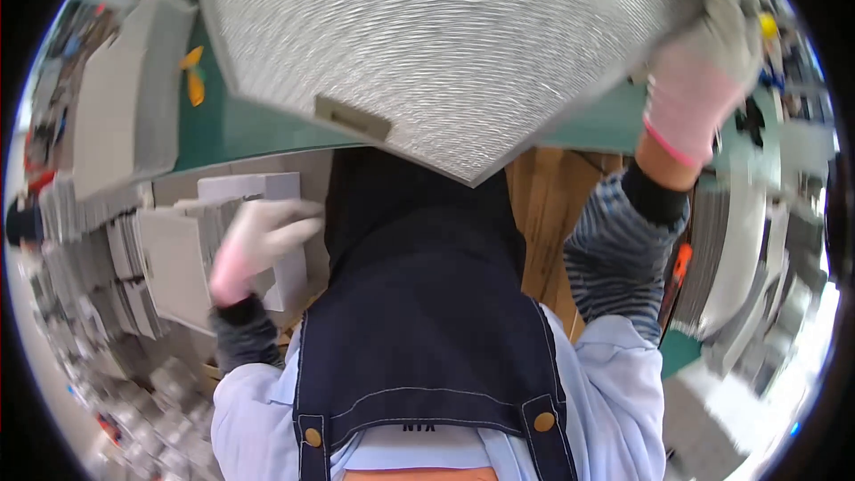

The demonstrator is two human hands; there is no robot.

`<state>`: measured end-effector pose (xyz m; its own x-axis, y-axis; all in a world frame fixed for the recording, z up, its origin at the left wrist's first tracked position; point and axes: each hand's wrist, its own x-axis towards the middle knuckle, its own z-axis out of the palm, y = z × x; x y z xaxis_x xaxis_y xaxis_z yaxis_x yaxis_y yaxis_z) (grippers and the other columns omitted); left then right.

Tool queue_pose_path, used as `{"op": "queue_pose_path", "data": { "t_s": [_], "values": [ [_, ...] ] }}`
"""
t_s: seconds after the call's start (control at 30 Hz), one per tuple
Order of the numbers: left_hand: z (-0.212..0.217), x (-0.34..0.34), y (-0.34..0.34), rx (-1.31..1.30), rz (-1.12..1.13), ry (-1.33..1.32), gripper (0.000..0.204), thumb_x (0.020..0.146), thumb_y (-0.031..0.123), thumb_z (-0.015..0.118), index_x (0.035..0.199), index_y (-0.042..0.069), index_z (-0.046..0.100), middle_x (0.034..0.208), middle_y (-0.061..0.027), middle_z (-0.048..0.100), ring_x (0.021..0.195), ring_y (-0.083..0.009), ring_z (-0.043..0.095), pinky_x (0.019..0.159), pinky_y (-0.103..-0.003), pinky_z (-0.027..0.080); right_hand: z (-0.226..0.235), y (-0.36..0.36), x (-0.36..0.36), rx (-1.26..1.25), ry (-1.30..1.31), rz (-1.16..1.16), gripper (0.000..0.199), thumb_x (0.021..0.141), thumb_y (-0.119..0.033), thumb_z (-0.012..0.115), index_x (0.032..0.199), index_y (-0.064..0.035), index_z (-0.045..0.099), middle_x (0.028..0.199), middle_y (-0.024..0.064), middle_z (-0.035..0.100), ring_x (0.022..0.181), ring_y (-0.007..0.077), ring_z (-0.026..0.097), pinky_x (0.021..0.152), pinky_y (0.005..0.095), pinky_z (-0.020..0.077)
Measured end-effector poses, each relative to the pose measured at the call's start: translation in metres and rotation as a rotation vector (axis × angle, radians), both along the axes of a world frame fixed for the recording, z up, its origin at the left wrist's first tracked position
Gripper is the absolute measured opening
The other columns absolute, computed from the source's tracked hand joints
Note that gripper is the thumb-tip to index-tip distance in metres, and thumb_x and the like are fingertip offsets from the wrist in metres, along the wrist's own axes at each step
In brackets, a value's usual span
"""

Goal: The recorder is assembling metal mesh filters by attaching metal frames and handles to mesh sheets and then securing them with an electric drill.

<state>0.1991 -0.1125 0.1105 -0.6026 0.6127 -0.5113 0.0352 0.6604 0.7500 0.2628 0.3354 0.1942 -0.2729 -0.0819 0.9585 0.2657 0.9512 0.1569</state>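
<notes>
A large silver panel with a finely ridged, mesh-like face [427, 44], which looks like a metal filter panel, is tilted over the table with one corner pointing towards me. On its near-left edge sits a small greyish tab [353, 117]. My right hand [704, 71], in a white and pink glove, grips the panel at its far right edge; the fingertips are partly hidden. In a matching glove, my left hand [267, 245] is off the panel, low on the left, beside a stack of grey panels [183, 258]. It is blurred, with its fingers stretched out and nothing visible in them.
The green tabletop [258, 138] runs beneath the panel. A grey stack [129, 89] and a yellow-orange object [193, 76] are at its left. More stacked panels [712, 258] stand at right, beside an orange-handled tool [681, 264]. A white box [285, 258] stands below the table edge.
</notes>
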Motion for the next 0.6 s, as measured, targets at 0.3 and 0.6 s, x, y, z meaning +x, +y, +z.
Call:
{"op": "queue_pose_path", "data": {
  "t_s": [0.3,0.6],
  "values": [
    [-0.07,0.027,0.098,0.932,0.56,-0.25,0.036,0.091,0.004,0.058,0.125,-0.006,0.051,0.114,-0.0081,0.063,0.101,-0.0133,0.061,0.083,-0.03,0.054,0.031,-0.088,-0.023,-0.955,0.284,0.534,0.035,0.097,-0.029,0.057,0.103,0.0049,0.066,0.089,0.0075,0.063,0.081,0.0134,0.055,0.077,0.0245,0.0402],
    [-0.067,0.006,0.075,0.685,0.496,-0.028,0.032,0.083,0.005,0.057,0.11,-0.011,0.057,0.096,-0.0081,0.065,0.09,-0.0111,0.062,0.08,-0.027,0.053,0.033,-0.115,-0.003,-0.242,0.135,0.418,0.043,0.099,-0.035,0.047,0.11,0.004,0.06,0.101,0.0168,0.061,0.092,0.0292,0.061,0.088,0.0388,0.0512]
  ]
}}
